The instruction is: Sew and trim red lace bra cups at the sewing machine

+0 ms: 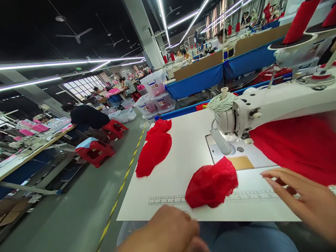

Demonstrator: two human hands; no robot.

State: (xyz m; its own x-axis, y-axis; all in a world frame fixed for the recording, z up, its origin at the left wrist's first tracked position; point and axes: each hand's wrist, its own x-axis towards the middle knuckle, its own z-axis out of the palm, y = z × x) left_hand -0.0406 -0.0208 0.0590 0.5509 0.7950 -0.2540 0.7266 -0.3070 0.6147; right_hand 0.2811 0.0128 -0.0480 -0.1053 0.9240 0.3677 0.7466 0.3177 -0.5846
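Note:
My left hand (168, 229) is at the table's front edge, its back towards me and its fingers curled. What those fingers hold, if anything, is hidden. Just beyond it, a crumpled red fabric piece (210, 183) with a lacy edge lies over the printed ruler, apart from both hands. My right hand (304, 197) hovers at the right with fingers apart and nothing visible in them. Behind that hand a larger red cloth (296, 140) spreads under the arm of the white sewing machine (228, 122). More red fabric (154, 150) lies at the table's far left corner.
The white table (181, 150) ends at an aisle marked with yellow-black tape (123, 185). Red thread cones (301, 21) stand above the machine. Plastic bins (154, 94) are stacked beyond the table. Red stools (96, 152) and a seated person (88, 115) are to the left.

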